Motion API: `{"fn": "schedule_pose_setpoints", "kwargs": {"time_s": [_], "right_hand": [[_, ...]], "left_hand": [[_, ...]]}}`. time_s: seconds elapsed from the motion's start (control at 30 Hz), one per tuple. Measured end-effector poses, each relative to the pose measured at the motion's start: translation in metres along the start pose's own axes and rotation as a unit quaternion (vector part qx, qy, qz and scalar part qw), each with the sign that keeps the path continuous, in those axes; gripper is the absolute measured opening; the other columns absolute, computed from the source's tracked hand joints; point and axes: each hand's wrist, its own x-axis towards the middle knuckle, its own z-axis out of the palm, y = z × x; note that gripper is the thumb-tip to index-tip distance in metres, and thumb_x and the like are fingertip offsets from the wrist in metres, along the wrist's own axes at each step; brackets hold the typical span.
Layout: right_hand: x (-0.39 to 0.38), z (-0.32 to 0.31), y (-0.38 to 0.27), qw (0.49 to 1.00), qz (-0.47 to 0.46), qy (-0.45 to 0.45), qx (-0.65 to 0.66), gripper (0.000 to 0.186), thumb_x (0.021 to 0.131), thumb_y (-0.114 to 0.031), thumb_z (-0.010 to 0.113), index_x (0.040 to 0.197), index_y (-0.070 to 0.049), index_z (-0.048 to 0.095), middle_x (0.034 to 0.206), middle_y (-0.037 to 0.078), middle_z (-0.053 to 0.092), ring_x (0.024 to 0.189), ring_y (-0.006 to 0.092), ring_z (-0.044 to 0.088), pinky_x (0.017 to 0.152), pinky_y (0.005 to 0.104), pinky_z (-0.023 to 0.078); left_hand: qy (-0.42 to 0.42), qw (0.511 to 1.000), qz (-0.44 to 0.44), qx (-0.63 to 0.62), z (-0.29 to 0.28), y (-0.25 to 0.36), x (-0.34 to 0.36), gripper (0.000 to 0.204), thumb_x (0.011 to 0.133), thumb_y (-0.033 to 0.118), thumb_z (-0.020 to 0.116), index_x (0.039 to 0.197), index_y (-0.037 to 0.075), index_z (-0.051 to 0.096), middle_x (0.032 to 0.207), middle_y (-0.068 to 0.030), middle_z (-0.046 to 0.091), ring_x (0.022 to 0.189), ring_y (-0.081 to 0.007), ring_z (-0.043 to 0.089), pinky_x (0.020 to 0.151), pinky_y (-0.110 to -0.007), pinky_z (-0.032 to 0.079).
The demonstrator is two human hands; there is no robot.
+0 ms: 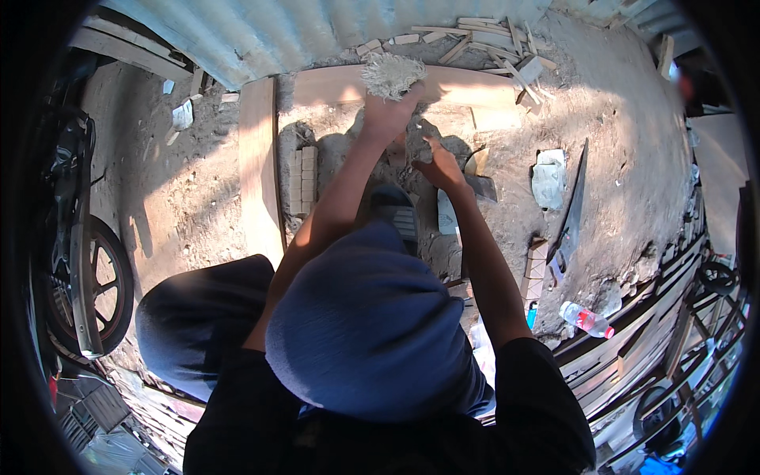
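My left hand (pixel 388 117) reaches to the far middle, its fingers wrapped round a bushy tuft of pale fibres (pixel 393 74). The tuft is above a long flat wooden plank (pixel 321 85) that lies along the foot of the corrugated wall. Lower and to the right, my right hand (pixel 441 169) holds nothing, with its fingers apart over the dirt. Beside it lie a curved piece of light wood (pixel 476 163) and a dark flat piece (pixel 482 188). What is under my hands is partly in shadow and cannot be made out.
A second plank (pixel 257 150) lies lengthwise at left, beside stacked small wooden blocks (pixel 303 180). A handsaw (pixel 573 202) and crumpled plastic (pixel 549 179) are at right, with a bottle (pixel 586 319) nearer. Scrap sticks (pixel 499 43) are heaped far right; a motorcycle wheel (pixel 119 277) stands left.
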Motion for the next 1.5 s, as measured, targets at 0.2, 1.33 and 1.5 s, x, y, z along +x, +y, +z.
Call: {"fn": "schedule_pose_setpoints", "kwargs": {"time_s": [0.2,1.33,1.5], "right_hand": [[-0.104,-0.005,0.072,0.927,0.216,0.187,-0.242,0.088,0.065,-0.041,0.077,0.123,0.010,0.038,0.115,0.032,0.051,0.110,0.0394,0.052,0.093,0.0447,0.044],[-0.186,-0.167,-0.211,0.989,-0.135,0.049,0.041,0.027,0.094,-0.025,0.053,0.104,0.001,0.052,0.060,0.000,0.048,0.045,0.0064,0.044,0.041,0.0218,0.034],[-0.191,-0.169,-0.230,0.951,-0.235,0.168,0.107,0.025,0.094,-0.023,0.053,0.105,-0.001,0.051,0.059,0.000,0.047,0.045,0.0048,0.043,0.041,0.0210,0.034]], "left_hand": [[-0.102,0.990,-0.071,-0.062,-0.007,0.022,-0.003,0.017,0.079,0.005,0.066,0.095,0.001,0.061,0.092,-0.0049,0.063,0.083,-0.0122,0.058,0.071,-0.028,0.048],[-0.055,0.998,0.024,0.014,0.006,-0.005,0.002,0.033,0.079,0.000,0.065,0.110,-0.002,0.053,0.106,-0.0102,0.059,0.097,-0.0170,0.058,0.083,-0.033,0.049],[-0.053,0.997,-0.045,-0.042,0.010,0.001,0.000,0.034,0.079,0.002,0.067,0.110,-0.002,0.053,0.107,-0.0111,0.059,0.097,-0.0177,0.057,0.084,-0.033,0.048]]}}
